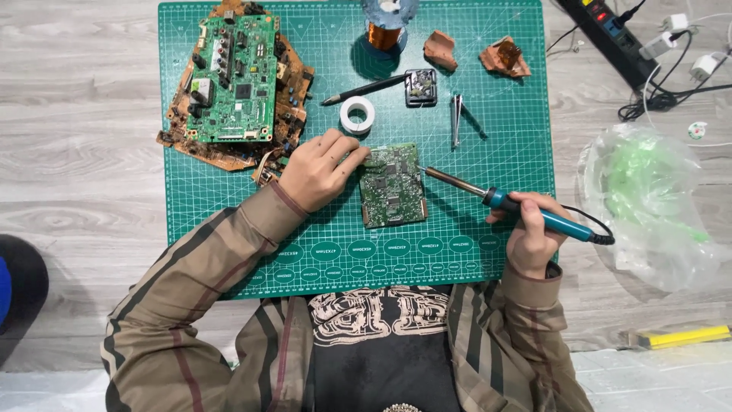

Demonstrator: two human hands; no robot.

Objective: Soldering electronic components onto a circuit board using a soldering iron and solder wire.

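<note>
A small green circuit board (392, 185) lies near the middle of the green cutting mat (503, 114). My left hand (322, 169) rests on the mat with its fingers touching the board's upper left corner. My right hand (532, 229) grips the blue handle of a soldering iron (518, 206), whose metal tip points left and reaches the board's right edge. The iron's black cord runs off to the right.
A stack of larger circuit boards (236, 80) sits at the mat's top left. A white tape roll (357, 114), black pen (364, 88), tweezers (456, 118), copper wire spool (385, 32) and brown scraps (505, 57) lie beyond. A plastic bag (656, 202) and power strip (606, 34) are right.
</note>
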